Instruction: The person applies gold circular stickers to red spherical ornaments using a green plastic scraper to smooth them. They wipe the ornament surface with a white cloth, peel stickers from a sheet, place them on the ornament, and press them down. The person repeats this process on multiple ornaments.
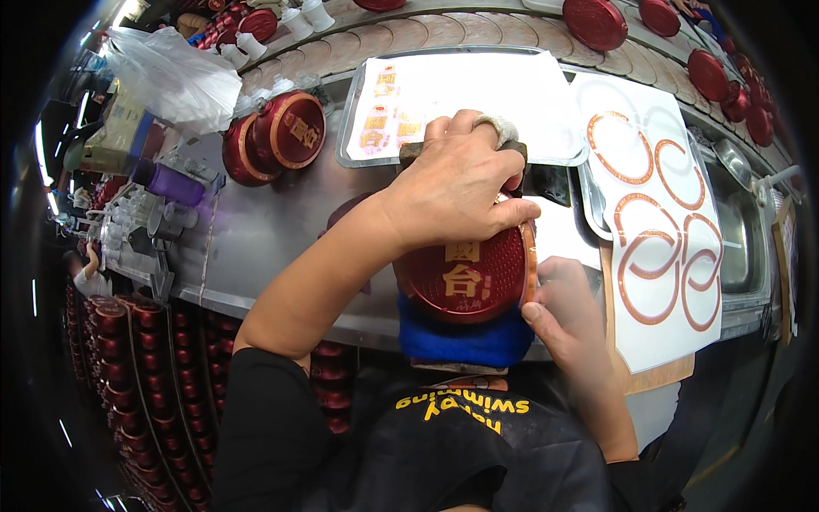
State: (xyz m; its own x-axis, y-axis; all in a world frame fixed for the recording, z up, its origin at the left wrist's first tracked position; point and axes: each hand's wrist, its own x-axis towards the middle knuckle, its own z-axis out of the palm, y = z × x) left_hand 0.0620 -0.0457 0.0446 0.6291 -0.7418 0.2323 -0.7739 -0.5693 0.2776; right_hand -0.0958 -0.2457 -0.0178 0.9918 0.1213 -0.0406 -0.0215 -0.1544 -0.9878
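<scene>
A flat, round, dark red bottle (461,282) with gold characters lies in front of me on a blue cloth (465,337). An orange-gold ring band (530,260) runs along its right edge. My left hand (469,175) reaches over its top, fingers bent and closed, thumb pressed near the band; a white wrap (503,130) covers one finger. My right hand (567,316) grips the lower right rim, thumb against the band and fingers curled behind, partly blurred. Under my left hand a dark block shows in part, and the bottle's upper end is hidden.
Behind lies a metal tray (345,141) with a white sheet of gold labels (386,85). On the right, white sheets (648,341) carry orange ring decals (620,147). Two red bottles (294,132) stand at the left beside a plastic bag (175,81). A conveyor (435,38) curves across the back.
</scene>
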